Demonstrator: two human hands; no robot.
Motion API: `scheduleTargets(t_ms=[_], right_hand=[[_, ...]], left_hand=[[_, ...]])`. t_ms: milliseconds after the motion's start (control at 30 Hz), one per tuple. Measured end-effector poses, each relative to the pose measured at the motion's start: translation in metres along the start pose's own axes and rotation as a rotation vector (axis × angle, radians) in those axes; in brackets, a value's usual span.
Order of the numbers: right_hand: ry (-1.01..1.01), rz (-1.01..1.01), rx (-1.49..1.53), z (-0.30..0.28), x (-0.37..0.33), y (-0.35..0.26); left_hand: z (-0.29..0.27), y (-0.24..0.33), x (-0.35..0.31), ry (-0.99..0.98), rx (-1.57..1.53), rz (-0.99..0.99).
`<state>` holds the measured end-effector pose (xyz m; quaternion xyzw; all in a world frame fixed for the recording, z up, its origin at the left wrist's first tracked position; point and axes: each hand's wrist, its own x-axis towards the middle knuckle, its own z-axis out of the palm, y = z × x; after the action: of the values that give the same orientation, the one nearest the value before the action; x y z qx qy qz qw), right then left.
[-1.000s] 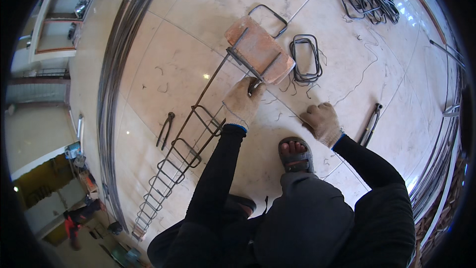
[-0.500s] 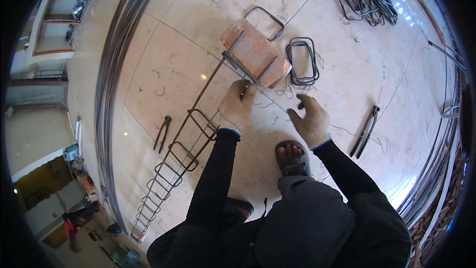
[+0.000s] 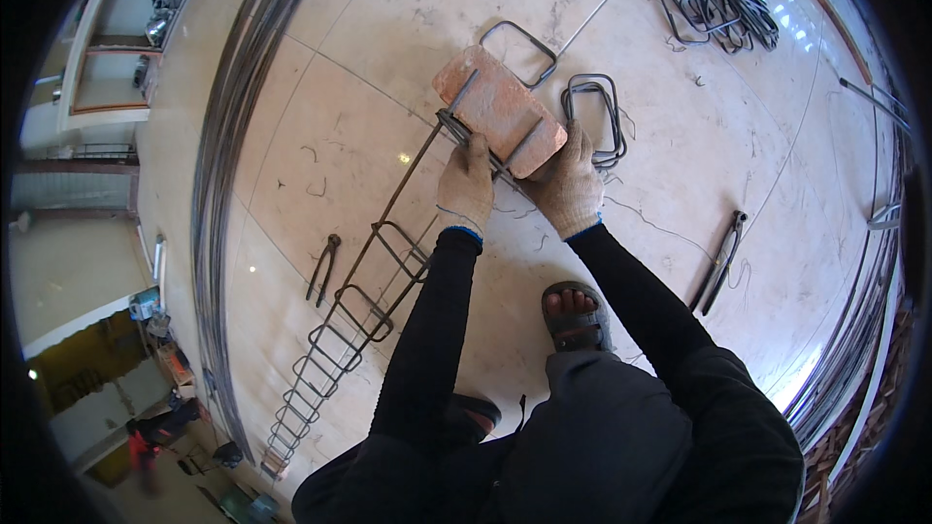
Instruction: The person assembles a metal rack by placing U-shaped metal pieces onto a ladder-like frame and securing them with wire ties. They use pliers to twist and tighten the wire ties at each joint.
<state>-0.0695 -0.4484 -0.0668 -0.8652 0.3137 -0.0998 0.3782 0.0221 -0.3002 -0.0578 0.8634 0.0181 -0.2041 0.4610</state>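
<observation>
A reddish brick (image 3: 493, 102) lies at the end of a long cage of dark steel bars and stirrups (image 3: 361, 315), with rod ends resting across its top. My left hand (image 3: 466, 184), in a beige glove, is closed on the steel stirrups along the brick's near edge, its thumb on top. At the brick's right corner, my gloved right hand (image 3: 571, 184) grips it with the fingers partly hidden. A loose rectangular stirrup (image 3: 529, 31) is beside the brick's far edge, and a small stack of stirrups (image 3: 614, 126) lies just right of it.
Pincers (image 3: 325, 270) lie left of the cage; longer-handled pincers (image 3: 720, 262) lie to the right. A pile of stirrups (image 3: 714, 8) sits far right. Long steel rods (image 3: 221, 155) run along the left. My sandalled foot (image 3: 573, 315) stands on the tiled floor, among wire scraps.
My right hand has moved up and left from open air onto the brick's right corner. My left hand has shifted slightly and closed on the stirrups; the brick's right end has tilted a little.
</observation>
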Motion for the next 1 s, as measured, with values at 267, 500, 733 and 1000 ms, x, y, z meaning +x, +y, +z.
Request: scheduleTargets(t_ms=[267,500,733,1000], right_hand=[[-0.01,-0.047,0.033,-0.011,0.016,0.008],[-0.026,-0.137,-0.054,-0.017,0.035,0.025],[0.035,-0.063,-0.02,-0.02,0.022,0.013],[-0.182,0.072,0.04,-0.039,-0.051,0.041]], left_hand=[[0.006,-0.006,0.003,0.093,0.072,0.14],[0.005,-0.005,0.004,0.114,0.105,0.147],[-0.013,0.016,-0.009,0.205,-0.077,-0.036],[-0.044,0.051,0.003,0.294,0.296,0.579]])
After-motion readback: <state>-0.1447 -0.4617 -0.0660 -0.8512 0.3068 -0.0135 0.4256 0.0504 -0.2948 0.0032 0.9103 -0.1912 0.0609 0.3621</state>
